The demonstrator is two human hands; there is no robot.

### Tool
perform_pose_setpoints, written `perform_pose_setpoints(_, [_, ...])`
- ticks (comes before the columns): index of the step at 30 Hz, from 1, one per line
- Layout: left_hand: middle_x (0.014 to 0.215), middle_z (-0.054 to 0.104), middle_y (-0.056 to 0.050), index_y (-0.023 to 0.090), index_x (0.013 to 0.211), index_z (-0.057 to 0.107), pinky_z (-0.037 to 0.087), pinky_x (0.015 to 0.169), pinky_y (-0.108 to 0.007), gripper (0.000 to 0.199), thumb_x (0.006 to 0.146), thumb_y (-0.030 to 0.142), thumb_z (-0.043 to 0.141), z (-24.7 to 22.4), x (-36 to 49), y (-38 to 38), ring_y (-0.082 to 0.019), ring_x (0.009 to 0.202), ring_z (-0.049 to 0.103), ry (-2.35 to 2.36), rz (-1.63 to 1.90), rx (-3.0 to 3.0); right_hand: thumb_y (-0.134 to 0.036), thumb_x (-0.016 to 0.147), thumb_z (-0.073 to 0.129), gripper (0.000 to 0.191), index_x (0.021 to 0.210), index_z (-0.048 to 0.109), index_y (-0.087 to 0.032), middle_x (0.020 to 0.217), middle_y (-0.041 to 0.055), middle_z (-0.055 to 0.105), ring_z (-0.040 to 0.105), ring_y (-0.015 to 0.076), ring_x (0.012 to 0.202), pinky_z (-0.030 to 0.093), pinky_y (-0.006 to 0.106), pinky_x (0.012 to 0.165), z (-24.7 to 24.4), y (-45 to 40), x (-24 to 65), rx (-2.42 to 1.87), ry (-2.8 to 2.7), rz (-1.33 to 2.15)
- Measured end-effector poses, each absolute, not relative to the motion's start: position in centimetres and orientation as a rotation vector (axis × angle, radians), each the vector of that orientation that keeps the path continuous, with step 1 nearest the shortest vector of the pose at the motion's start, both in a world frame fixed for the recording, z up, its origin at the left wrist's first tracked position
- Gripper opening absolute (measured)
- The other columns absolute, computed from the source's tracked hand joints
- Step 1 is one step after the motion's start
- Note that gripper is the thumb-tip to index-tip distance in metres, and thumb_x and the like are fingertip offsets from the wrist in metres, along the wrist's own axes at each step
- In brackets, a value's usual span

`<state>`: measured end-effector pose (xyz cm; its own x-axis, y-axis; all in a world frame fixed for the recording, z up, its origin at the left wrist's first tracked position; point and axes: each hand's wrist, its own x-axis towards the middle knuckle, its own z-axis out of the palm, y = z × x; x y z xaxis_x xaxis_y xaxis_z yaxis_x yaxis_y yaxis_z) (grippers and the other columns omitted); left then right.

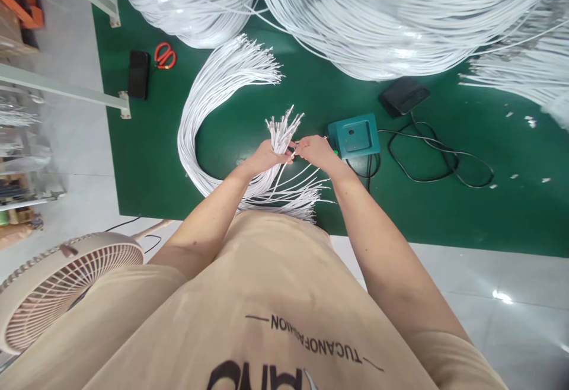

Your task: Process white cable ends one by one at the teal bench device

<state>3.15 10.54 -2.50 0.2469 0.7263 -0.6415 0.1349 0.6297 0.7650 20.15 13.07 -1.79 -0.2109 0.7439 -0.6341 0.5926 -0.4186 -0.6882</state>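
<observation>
Smooth green worktable [149, 159] stretches across the view above pale, glossy floor tiles. Along its far side sprawls a thick, sleek coil of white wires [391, 28]. Below left stands a tan plastic fan [75, 289] with a fine slatted grille. On the table before the person, a slimmer wire bundle [189, 129] bends into a C, both ends frayed into loose tips. Near its lower end, the left hand [265, 157] is closed around a bunch of strands, tips splaying above it. The right hand [315, 150] meets it, fingertips bunched at the wires; I cannot tell whether they pinch one. Just beside sits a teal, box-shaped device [353, 135] with a squarish recess. Well apart lie a flat black phone [138, 74] and red-looped scissors [165, 56].
</observation>
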Motion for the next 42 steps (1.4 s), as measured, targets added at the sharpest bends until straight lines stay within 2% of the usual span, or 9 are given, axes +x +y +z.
perform_pose_setpoints(3, [0.072, 0.066, 0.0, 0.01, 0.1, 0.067, 0.055, 0.078, -0.032, 0.042, 0.059, 0.012, 0.076, -2.6, 3.4, 10.5, -0.015, 0.068, 0.068, 1.278, 0.456, 0.834, -0.015, 0.07, 0.059, 0.016, 0.055, 0.057, -0.016, 0.062, 0.003, 0.062, 0.06, 0.0158, 0.065, 0.045, 0.025, 0.062, -1.9, 13.1, 20.4, -1.969, -1.643, 1.742])
perform_pose_setpoints(7, [0.072, 0.066, 0.0, 0.01, 0.103, 0.066, 0.055, 0.077, -0.032, 0.044, 0.06, 0.01, 0.075, -2.4, 3.5, 10.8, -0.015, 0.068, 0.069, 1.338, 0.452, 0.823, -0.026, 0.079, 0.057, 0.015, 0.071, 0.064, -0.016, 0.062, 0.0017, 0.062, 0.055, 0.0125, 0.054, 0.045, 0.025, 0.058, -2.7, 12.3, 20.7, -1.946, -1.466, 1.742])
perform_pose_setpoints(9, [0.071, 0.066, 0.0, 0.009, 0.103, 0.065, 0.054, 0.077, -0.032, 0.044, 0.06, 0.01, 0.075, -2.2, 3.5, 10.9, -0.015, 0.068, 0.069, 1.351, 0.447, 0.807, -0.029, 0.082, 0.058, 0.017, 0.076, 0.066, -0.015, 0.067, 0.0027, 0.065, 0.057, 0.0133, 0.06, 0.045, 0.026, 0.063, -3.2, 11.7, 20.6, -1.854, -1.597, 1.64])
perform_pose_setpoints(13, [0.071, 0.067, -0.002, 0.007, 0.104, 0.063, 0.055, 0.077, -0.033, 0.045, 0.06, 0.008, 0.074, -2.1, 3.7, 11.2, -0.016, 0.067, 0.068, 1.348, 0.445, 0.757, -0.02, 0.086, 0.05, 0.018, 0.085, 0.067, -0.015, 0.083, 0.0065, 0.069, 0.059, 0.0165, 0.075, 0.043, 0.028, 0.071, -3.6, 11.3, 20.7, -1.684, -1.995, 1.407])
perform_pose_setpoints(17, [0.066, 0.065, 0.0, 0.006, 0.105, 0.063, 0.055, 0.077, -0.033, 0.044, 0.062, 0.006, 0.072, -2.4, 3.9, 11.7, -0.013, 0.061, 0.066, 1.387, 0.456, 0.722, -0.016, 0.09, 0.04, 0.027, 0.097, 0.065, -0.012, 0.102, 0.0156, 0.067, 0.057, 0.0257, 0.096, 0.04, 0.035, 0.081, -3.6, 12.1, 21.9, -1.704, -2.372, 0.873])
perform_pose_setpoints(21, [0.059, 0.061, 0.003, 0.004, 0.104, 0.063, 0.054, 0.076, -0.032, 0.043, 0.062, 0.002, 0.071, -3.0, 4.3, 12.4, -0.011, 0.056, 0.063, 1.45, 0.469, 0.692, -0.013, 0.087, 0.042, 0.028, 0.104, 0.064, -0.01, 0.103, 0.0174, 0.067, 0.053, 0.0292, 0.102, 0.031, 0.044, 0.094, -4.1, 13.4, 22.7, -1.608, -2.631, 0.568])
perform_pose_setpoints(25, [0.057, 0.06, 0.003, 0.004, 0.105, 0.063, 0.053, 0.073, -0.03, 0.043, 0.062, 0.001, 0.07, -3.7, 4.5, 12.8, -0.012, 0.057, 0.064, 1.485, 0.457, 0.675, -0.01, 0.084, 0.045, 0.026, 0.099, 0.066, -0.011, 0.089, 0.0137, 0.071, 0.056, 0.0254, 0.091, 0.026, 0.044, 0.098, -4.5, 14.3, 22.7, -1.556, -2.777, 0.58])
perform_pose_setpoints(31, [0.058, 0.061, 0.002, 0.003, 0.105, 0.064, 0.054, 0.074, -0.03, 0.043, 0.063, -0.001, 0.069, -4.3, 4.6, 13.0, -0.011, 0.054, 0.062, 1.488, 0.423, 0.661, -0.014, 0.082, 0.051, 0.027, 0.107, 0.062, -0.011, 0.089, 0.0124, 0.072, 0.057, 0.0263, 0.092, 0.022, 0.047, 0.103, -4.6, 14.1, 22.6, -1.528, -2.828, 0.546])
perform_pose_setpoints(42, [0.055, 0.063, -0.002, 0.007, 0.092, 0.069, 0.053, 0.071, -0.031, 0.038, 0.055, 0.002, 0.071, -4.8, 5.2, 13.2, -0.02, 0.065, 0.067, 1.636, 0.255, 0.768, -0.009, 0.081, 0.05, 0.023, 0.097, 0.067, -0.014, 0.077, 0.0103, 0.07, 0.058, 0.0247, 0.087, 0.022, 0.048, 0.104, -5.3, 14.2, 22.5, -1.596, -2.588, 0.798])
